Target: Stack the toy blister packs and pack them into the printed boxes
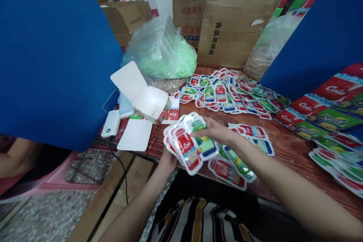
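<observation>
My left hand (169, 159) grips a small stack of jar-shaped pouches (187, 147) from below, its fingers mostly hidden behind them. The top pouch shows a red cola side and a green-blue side with lemons. At the stack's right edge, my right hand (212, 130) closes on it, fingers lying across the top pouch. Just under my right forearm, more pouches (228, 170) lie at the table's front edge. An open white carton (150, 100) with its flaps up sits left of the stack.
A wide heap of pouches (221, 92) covers the back of the wooden table (283, 136). Printed boxes (320, 109) stand at the right. A white power bank (110, 124) with a cable lies left. Bagged green paper shred (184, 58) and cardboard boxes (235, 30) stand behind, between blue panels (56, 56).
</observation>
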### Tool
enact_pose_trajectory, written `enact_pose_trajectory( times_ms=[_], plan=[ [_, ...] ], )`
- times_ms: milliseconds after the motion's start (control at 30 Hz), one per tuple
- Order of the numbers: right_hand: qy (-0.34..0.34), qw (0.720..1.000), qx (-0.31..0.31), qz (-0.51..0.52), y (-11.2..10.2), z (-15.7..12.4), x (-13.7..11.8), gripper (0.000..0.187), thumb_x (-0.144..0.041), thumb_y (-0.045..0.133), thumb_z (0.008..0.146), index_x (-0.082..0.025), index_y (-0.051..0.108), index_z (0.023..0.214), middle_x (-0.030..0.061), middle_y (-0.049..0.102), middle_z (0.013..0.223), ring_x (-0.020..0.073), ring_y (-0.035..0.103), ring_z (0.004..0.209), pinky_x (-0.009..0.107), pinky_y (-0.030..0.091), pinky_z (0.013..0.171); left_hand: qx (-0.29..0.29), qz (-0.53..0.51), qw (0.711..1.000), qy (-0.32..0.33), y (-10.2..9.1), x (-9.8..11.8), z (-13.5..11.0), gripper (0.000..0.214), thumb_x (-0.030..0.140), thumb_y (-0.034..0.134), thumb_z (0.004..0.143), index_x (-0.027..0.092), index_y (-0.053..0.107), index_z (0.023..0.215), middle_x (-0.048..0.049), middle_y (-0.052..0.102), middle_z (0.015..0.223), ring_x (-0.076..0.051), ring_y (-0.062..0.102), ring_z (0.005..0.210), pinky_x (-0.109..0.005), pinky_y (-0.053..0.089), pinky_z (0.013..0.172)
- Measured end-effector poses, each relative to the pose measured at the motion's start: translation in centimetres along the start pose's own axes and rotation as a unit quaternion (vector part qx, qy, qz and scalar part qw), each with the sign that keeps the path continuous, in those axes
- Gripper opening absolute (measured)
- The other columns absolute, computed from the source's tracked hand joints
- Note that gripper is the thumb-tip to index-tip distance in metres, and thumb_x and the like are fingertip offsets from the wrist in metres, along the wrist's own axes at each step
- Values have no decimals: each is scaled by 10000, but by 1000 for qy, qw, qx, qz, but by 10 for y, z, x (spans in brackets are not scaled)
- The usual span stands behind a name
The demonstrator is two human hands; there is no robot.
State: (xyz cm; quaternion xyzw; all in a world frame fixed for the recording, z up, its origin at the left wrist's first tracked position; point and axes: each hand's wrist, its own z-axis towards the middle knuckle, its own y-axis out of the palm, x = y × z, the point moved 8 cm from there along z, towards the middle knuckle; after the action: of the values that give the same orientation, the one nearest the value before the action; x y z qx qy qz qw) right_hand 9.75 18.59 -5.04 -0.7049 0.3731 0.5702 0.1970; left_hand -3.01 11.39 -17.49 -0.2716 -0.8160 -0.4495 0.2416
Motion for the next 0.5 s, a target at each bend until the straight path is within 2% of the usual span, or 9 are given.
enact_pose_trajectory(
  times_ms=[133,233,300,367,433,500],
  plan=[
    [-13,997,58,-50,-15,48,31,607,-300,854,493,-140,563,1001,3,657,856,148,611,746,297,521,720,-22,9,999,48,2,8,0,367,314,787,659,179,662,977,-55,727,994,-256,648,1038,-377,497,941],
    [-41,981,92,-164,-28,60,38,632,-293,830,554,-133,539,1092,47,661,1005,186,620,889,322,506,820,-20,-14,999,32,8,11,-6,448,444,731,724,190,648,1084,-57,714,1065,-251,634,1078,-372,497,947],
    [-46,953,128,-272,-34,60,36,634,-286,817,596,-138,528,1141,71,647,1099,211,607,984,338,477,892,-39,-30,999,10,18,14,-12,576,617,623,767,208,621,1173,-69,687,1150,-260,630,1091,-386,515,924],
    [-34,913,149,-377,-35,57,32,647,-314,800,639,-148,513,1194,92,630,1167,235,592,1051,346,457,924,-59,-31,998,2,30,18,-19,656,697,547,777,233,587,1240,-75,659,1211,-265,627,1098,-396,527,905],
    [-20,873,151,-463,-31,54,27,658,-351,770,686,-151,486,1244,109,618,1201,248,589,1078,330,454,916,-49,-23,999,6,37,22,-23,625,639,607,775,247,573,1261,-72,650,1230,-260,630,1097,-391,527,908],
    [-8,846,141,-514,-26,52,23,635,-352,730,727,-155,467,1270,120,627,1184,260,602,1068,320,457,891,-19,-13,1000,5,41,25,-23,580,507,709,759,246,574,1258,-68,658,1216,-248,636,1091,-379,518,928]
  ],
)
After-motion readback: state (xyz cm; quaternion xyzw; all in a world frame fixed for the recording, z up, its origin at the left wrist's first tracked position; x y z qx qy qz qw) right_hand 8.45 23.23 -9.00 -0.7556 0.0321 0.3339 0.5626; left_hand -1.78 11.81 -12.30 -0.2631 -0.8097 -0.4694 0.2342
